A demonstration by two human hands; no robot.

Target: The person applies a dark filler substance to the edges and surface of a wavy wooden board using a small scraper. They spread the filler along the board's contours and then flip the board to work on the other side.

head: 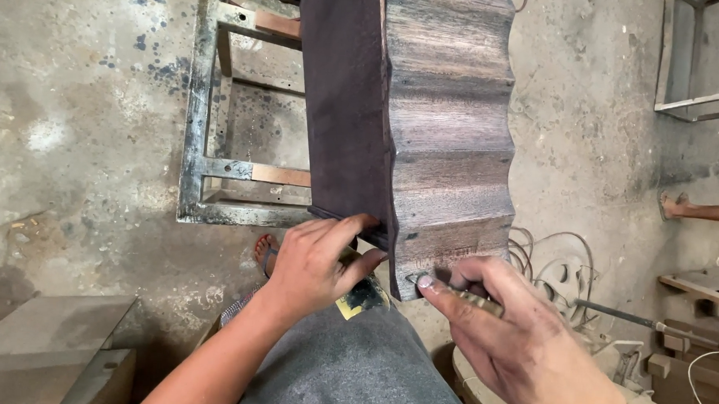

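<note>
Dark stained wooden piece (445,133) with a wavy, scalloped edge, standing up across the lap, its lower end near the knees and its upper end running out of view at the top. Flat, darker side panel (343,106) of the same piece facing left.

Left hand (313,264) at the bottom corner of that panel: fingers (351,226) curled over the lower edge, thumb pressed against the end grain, holding the wood steady. Scrap of yellow-backed sandpaper (362,299) just beneath this hand, resting on the grey trousers (346,369); whether any finger touches it, hard to say.

Right hand (514,335) at the lower right corner of the wavy face, forefinger and thumb pinched shut on 1 small, narrow, pale object (474,298), possibly a folded abrasive strip, pressed against the wood's bottom edge.

Metal-and-wood frame (218,141) lying on the dusty concrete floor (83,136) behind. Loops of wire (549,256) to the right. Another person's foot (678,207) at the far right edge.
</note>
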